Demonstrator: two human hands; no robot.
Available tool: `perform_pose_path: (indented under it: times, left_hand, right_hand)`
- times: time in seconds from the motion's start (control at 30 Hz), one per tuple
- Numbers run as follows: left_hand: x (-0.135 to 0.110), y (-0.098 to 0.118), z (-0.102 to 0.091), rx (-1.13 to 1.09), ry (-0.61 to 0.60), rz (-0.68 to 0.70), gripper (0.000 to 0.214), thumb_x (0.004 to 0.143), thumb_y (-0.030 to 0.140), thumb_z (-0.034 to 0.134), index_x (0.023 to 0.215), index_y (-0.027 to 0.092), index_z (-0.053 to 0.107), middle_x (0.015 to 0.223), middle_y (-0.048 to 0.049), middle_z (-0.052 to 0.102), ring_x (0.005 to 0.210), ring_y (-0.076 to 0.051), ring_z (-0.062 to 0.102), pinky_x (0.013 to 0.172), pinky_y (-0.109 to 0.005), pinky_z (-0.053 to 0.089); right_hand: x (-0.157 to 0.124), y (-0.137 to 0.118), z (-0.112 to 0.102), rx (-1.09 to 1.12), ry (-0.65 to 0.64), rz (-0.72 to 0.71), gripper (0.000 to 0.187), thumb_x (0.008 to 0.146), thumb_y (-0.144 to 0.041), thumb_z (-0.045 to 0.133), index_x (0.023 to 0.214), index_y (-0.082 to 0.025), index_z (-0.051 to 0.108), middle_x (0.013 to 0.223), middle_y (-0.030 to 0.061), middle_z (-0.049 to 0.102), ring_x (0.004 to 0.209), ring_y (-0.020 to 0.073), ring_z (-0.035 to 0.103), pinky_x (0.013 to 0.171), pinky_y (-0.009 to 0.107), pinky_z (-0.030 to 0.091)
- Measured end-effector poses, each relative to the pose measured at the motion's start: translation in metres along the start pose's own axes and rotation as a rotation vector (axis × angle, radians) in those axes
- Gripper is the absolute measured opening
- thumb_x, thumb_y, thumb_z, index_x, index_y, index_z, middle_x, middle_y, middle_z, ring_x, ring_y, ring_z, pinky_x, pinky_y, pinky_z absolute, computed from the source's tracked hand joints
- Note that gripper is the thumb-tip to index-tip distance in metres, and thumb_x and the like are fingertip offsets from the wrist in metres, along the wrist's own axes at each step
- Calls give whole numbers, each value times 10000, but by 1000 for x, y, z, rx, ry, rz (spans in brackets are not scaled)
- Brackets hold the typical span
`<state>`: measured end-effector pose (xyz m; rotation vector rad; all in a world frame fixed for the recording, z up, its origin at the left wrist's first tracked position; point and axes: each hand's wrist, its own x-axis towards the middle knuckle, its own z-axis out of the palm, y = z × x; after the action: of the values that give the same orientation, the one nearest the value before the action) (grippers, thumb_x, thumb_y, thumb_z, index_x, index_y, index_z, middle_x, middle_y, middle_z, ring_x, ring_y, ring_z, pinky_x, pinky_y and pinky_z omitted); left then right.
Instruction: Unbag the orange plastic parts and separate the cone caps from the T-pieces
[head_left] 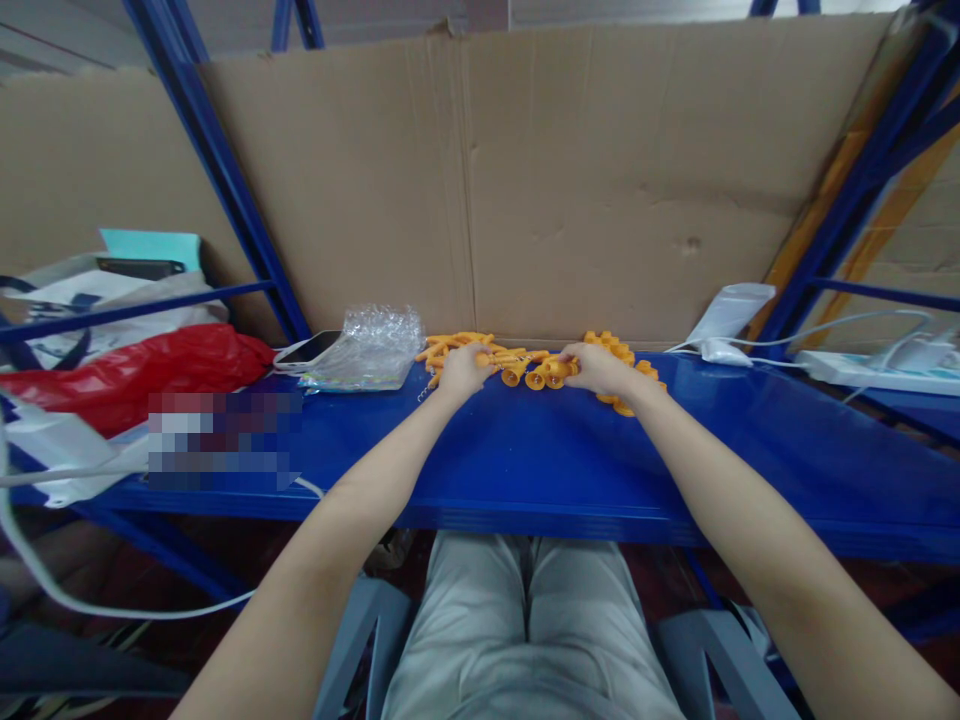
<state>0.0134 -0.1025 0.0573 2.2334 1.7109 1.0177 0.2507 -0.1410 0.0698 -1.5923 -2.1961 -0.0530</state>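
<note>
My left hand [465,370] rests among slim orange-yellow plastic pieces [454,343], its fingers closed around one of them. A small metal spiral [424,394] sticks out beside that wrist. Between the hands stand several cup-ended yellow plastic pieces [511,377], their round openings facing me. My right hand [598,370] has its fingers closed on the rightmost cup-ended piece [556,371]. Behind and beside the right hand lie more yellow pieces with rounded, knobbly outlines [611,344], partly hidden by the hand and wrist.
The blue shelf [525,470] backs onto a cardboard sheet [600,180]. A clear bubble-wrap packet [371,350] and a dark phone-like object [311,349] lie left, near a red plastic bag [172,370]. White cables and a power strip [885,372] are at right. Blue posts [225,170] frame the sides.
</note>
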Motion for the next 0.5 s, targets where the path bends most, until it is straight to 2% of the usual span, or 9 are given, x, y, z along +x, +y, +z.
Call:
perform_pose_path:
  times: [0.17,0.37,0.5]
  left_hand:
    - [-1,2,1,-41,11,47,328,787,200,710,1113,164,723,742,-35,734,655,-182,695,738,-287,548]
    - [-6,6,1,-107,-19,92,303,811,210,681,1108,160,713,589,4,664,536,-164,650,638,-263,531]
    - [-8,6,3,-131,-14,118,288,800,198,687,1085,169,714,560,25,638,537,-157,648,642,-256,530]
  right_hand:
    - [1,6,-1,-68,25,16,287,737,-98,652,1005,-175,717,1040,107,735,936,254,676,840,354,513]
    - [0,4,-3,-123,23,57,316,757,-123,650,1061,-163,724,1085,120,734,981,263,677,867,353,518]
    - [1,5,-1,-125,35,53,316,765,-135,649,1070,-171,723,1098,117,733,998,263,677,885,357,516]
